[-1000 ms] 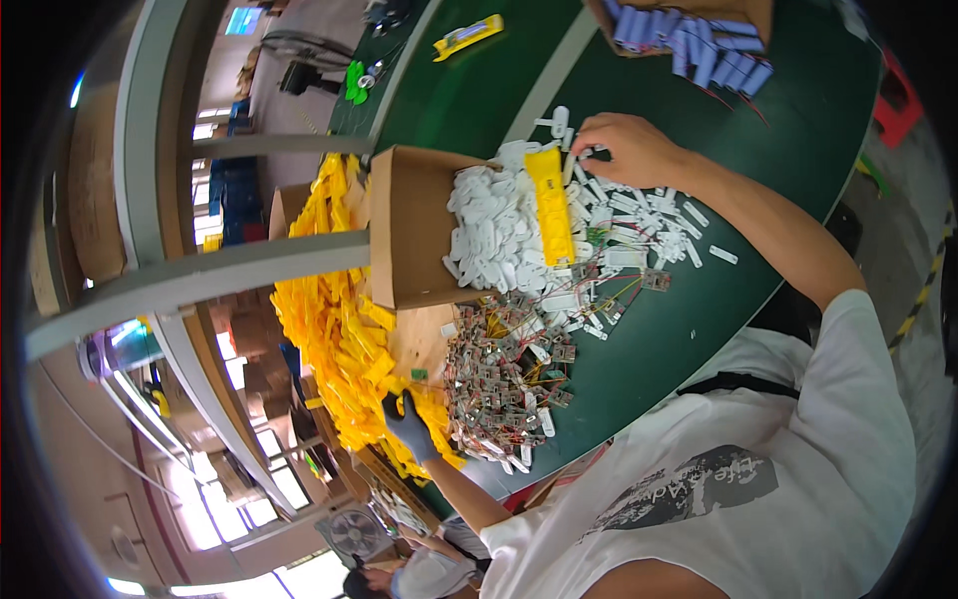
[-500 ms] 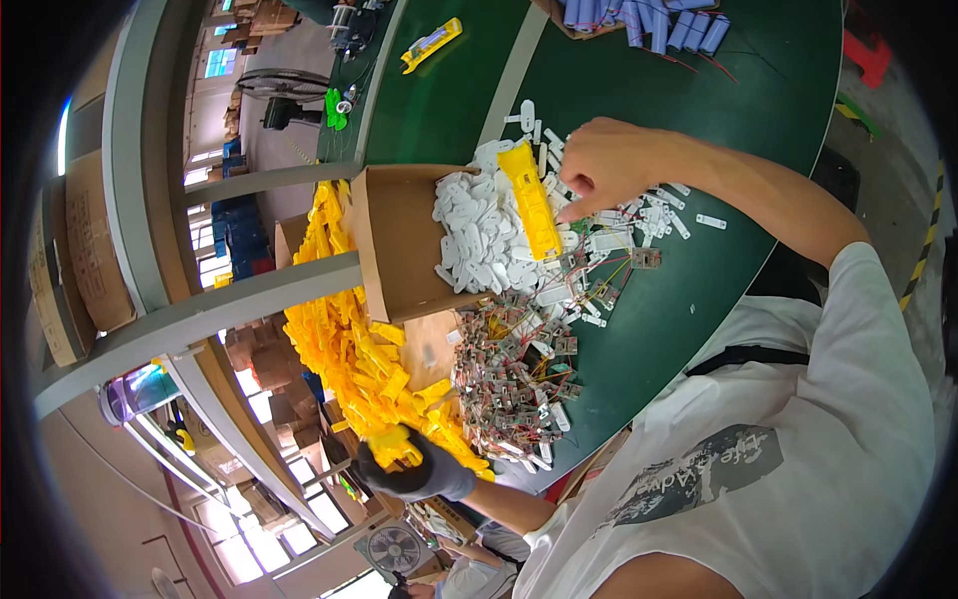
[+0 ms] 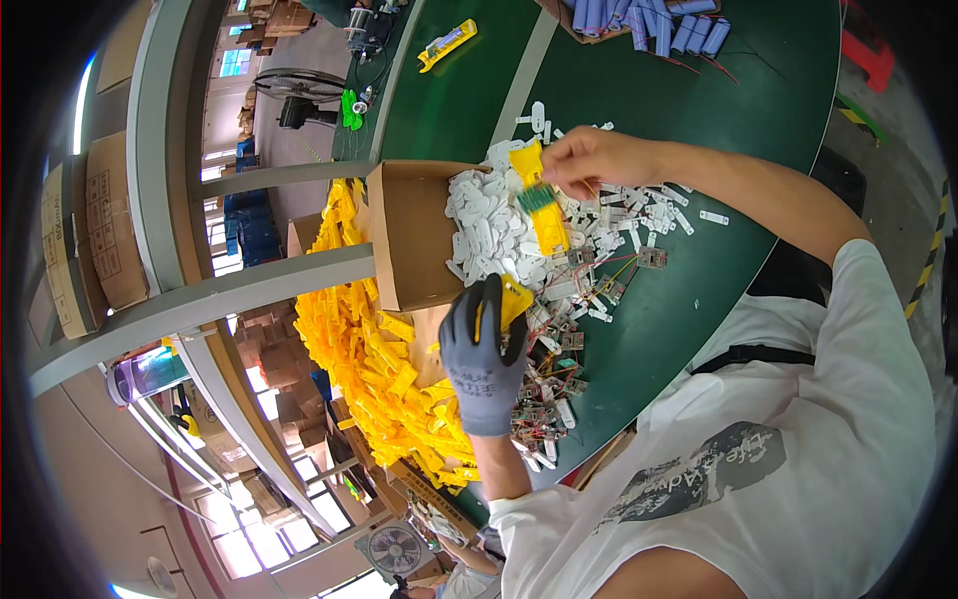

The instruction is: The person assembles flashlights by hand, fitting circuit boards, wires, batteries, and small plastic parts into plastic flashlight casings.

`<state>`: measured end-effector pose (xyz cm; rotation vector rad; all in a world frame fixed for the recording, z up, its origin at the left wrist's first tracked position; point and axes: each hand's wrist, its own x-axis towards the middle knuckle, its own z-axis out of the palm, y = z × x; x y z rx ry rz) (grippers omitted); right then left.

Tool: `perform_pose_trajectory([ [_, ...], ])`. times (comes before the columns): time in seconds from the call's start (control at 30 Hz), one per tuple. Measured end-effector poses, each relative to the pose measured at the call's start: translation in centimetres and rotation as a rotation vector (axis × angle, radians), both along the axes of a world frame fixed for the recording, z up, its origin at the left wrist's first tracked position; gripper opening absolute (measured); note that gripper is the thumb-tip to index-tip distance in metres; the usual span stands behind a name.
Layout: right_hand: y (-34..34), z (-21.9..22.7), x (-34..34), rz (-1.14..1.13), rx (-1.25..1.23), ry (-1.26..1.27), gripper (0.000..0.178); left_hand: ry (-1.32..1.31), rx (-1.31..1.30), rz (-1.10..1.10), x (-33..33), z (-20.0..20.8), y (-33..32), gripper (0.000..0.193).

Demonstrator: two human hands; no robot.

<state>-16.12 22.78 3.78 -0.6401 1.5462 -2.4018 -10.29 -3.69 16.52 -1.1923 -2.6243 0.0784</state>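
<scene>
My left hand [image 3: 483, 344], in a grey and black glove, closes around a yellow plastic shell [image 3: 514, 299] beside the open cardboard box. Another yellow shell [image 3: 550, 232], long and trough-shaped, lies on the heap of white plastic pieces [image 3: 487, 225]. My bare right hand [image 3: 591, 160] is over its upper end, fingers pinched together. At those fingertips a small green striped piece [image 3: 536, 198], apparently a circuit board, crosses the shell; it is slightly blurred. Small wired metal-and-board parts [image 3: 544, 389] are piled below, partly hidden by my left hand.
A large heap of yellow shells [image 3: 374, 379] lies left of my left hand. The cardboard box [image 3: 414, 240] stands behind a grey metal frame [image 3: 259, 283]. Blue-purple battery cells [image 3: 664, 25] with wires sit at the far edge. A filled yellow shell [image 3: 447, 45] lies on the green table.
My left hand has moved from the yellow heap up and right, bringing a yellow shell. My right hand has shifted slightly left and up; the green piece now shows across the other shell.
</scene>
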Motion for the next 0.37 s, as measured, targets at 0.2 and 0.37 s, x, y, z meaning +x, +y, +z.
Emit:
perform_pose_trajectory([
  [0.2,0.0,-0.4,-0.7,-0.149,-0.437,-0.183,0.025,-0.182,0.041,0.1,0.2,-1.7,3.2,0.048],
  [0.37,0.1,4.1,-0.6,-0.087,-0.542,-0.026,0.026,-0.292,0.171,0.182,0.2,-1.2,5.4,0.049],
])
